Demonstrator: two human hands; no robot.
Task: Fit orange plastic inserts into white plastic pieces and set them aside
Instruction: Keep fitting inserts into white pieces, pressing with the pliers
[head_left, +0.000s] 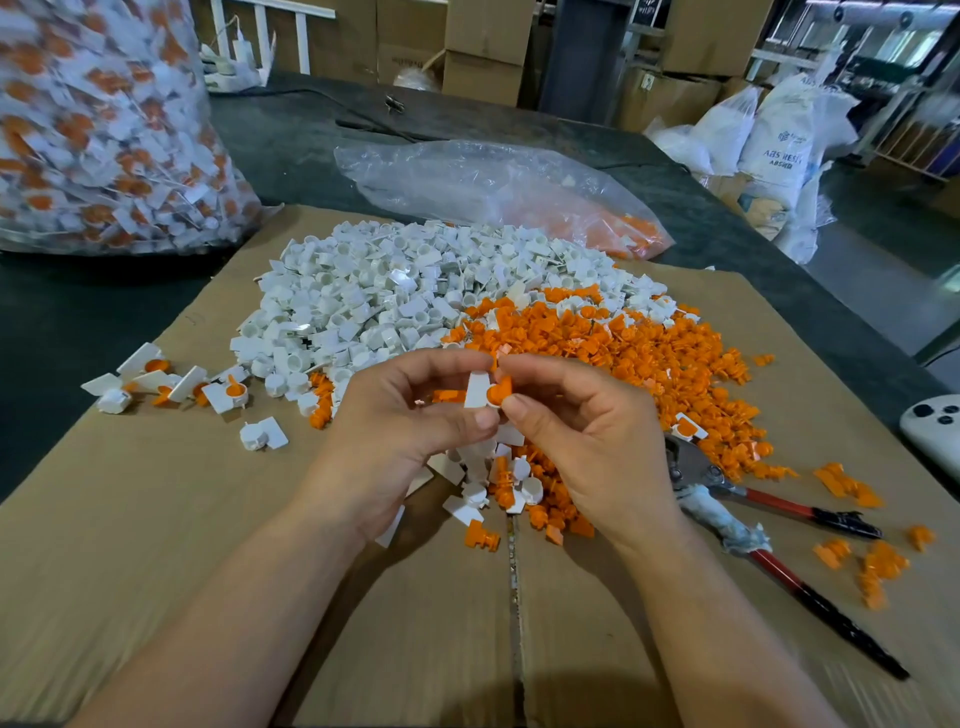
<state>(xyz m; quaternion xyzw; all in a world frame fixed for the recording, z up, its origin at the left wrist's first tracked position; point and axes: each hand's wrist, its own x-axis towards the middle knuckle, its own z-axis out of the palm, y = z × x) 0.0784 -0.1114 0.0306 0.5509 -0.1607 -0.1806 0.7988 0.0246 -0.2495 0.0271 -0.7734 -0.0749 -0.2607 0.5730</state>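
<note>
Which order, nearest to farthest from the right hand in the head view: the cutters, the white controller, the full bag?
1. Cutters, just right of the right hand.
2. White controller, at the right edge.
3. Full bag, far back on the left.

Smooth plastic: white pieces (363, 291) and orange inserts (649, 353). Matt brown cardboard: the sheet (156, 519) beneath. Glossy clear film: the bag (467, 176); dull grey metal: the cutters (717, 480).
</note>
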